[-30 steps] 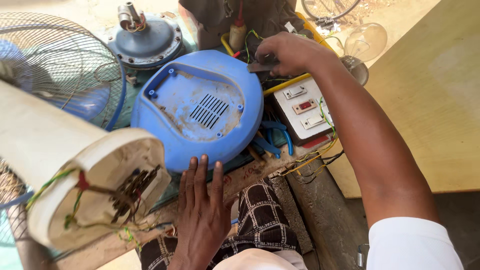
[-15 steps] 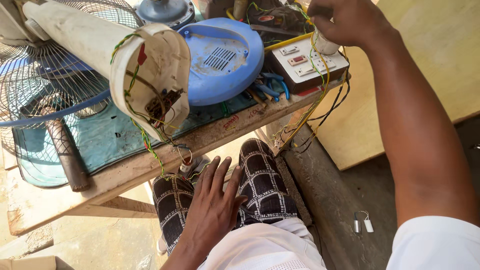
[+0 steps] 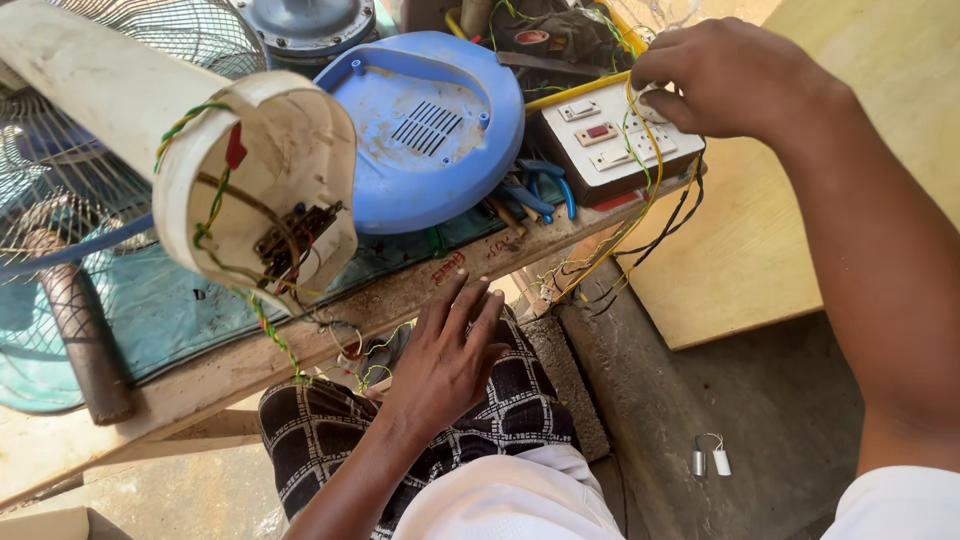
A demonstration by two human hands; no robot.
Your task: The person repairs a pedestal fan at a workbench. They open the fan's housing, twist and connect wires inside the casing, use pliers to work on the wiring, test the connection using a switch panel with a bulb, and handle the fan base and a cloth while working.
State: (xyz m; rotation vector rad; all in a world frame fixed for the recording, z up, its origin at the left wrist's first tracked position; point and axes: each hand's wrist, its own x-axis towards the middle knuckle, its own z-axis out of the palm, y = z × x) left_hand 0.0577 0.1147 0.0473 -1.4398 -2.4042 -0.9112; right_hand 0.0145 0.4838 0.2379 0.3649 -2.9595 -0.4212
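Lying at far left: a hammer (image 3: pixel 85 345) with a dark handle, on the wooden bench (image 3: pixel 200 385) over a wire fan guard (image 3: pixel 70 170).
White fan column (image 3: pixel 250 190): tilted across the bench, its open end showing coloured wires and a switch block.
Blue round base cover (image 3: pixel 430 130): flat on the bench, just right of the column, vent slots up.
Left hand (image 3: pixel 450 360): empty, fingers spread wide, palm down on the checkered cloth over the knee, just below the bench edge.
Blue-handled pliers (image 3: pixel 545 190): between the cover and the socket box.
White socket box (image 3: pixel 615 140): at the bench's right end, yellow and green wires trailing over it.
Right hand (image 3: pixel 735 80): fingers curled narrow, pinching at something on the box's far corner; what it grips cannot be told.
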